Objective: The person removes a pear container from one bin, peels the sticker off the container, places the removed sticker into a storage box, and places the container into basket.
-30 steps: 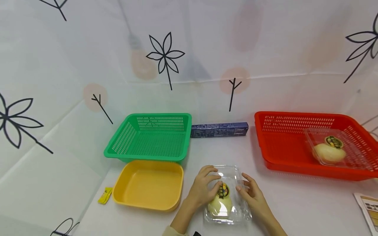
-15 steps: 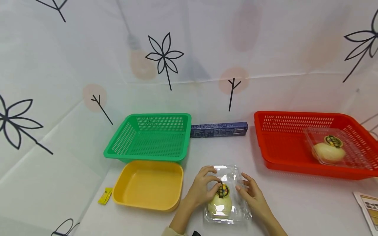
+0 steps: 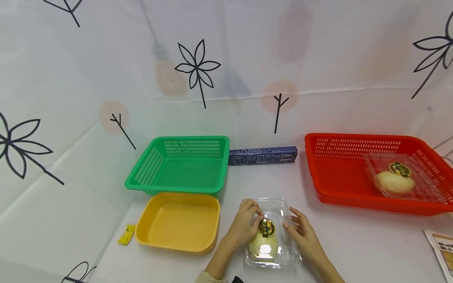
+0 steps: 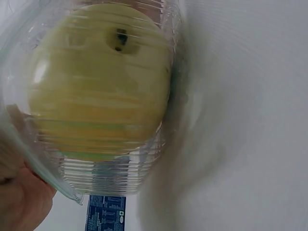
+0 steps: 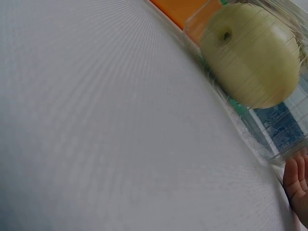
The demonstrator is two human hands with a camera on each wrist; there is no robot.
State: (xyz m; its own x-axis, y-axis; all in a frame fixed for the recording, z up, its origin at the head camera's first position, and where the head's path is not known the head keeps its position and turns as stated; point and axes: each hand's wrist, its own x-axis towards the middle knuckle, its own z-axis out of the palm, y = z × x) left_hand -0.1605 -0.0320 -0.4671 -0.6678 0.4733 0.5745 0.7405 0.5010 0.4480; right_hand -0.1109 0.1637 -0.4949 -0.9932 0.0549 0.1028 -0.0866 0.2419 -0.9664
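A clear plastic clamshell box (image 3: 283, 251) lies in front of me with a pale yellow fruit (image 3: 263, 249) inside. On its lid is a round black-and-yellow sticker (image 3: 266, 228). My left hand (image 3: 242, 225) is over the lid's left side, thumb and forefinger pinched together at the sticker's upper edge. My right hand (image 3: 305, 236) holds the box's right edge, thumb on the lid and fingers along the side. Through the ribbed wall, the left wrist view shows the fruit (image 4: 98, 91) with a dark spot at its end. The right wrist view catches fingers (image 5: 293, 175) by the box's edge.
A yellow tub (image 3: 177, 245) and a green basket (image 3: 191, 173) stand on the left, with a small yellow packet (image 3: 126, 235) beside the tub. Behind is a long dark blue carton (image 3: 263, 156). The red basket (image 3: 339, 177) on the right holds another boxed fruit (image 3: 394, 182).
My left fingers were spread over the lid; they have drawn together, thumb and forefinger meeting at the sticker's upper edge. My right hand and the box have stayed in place.
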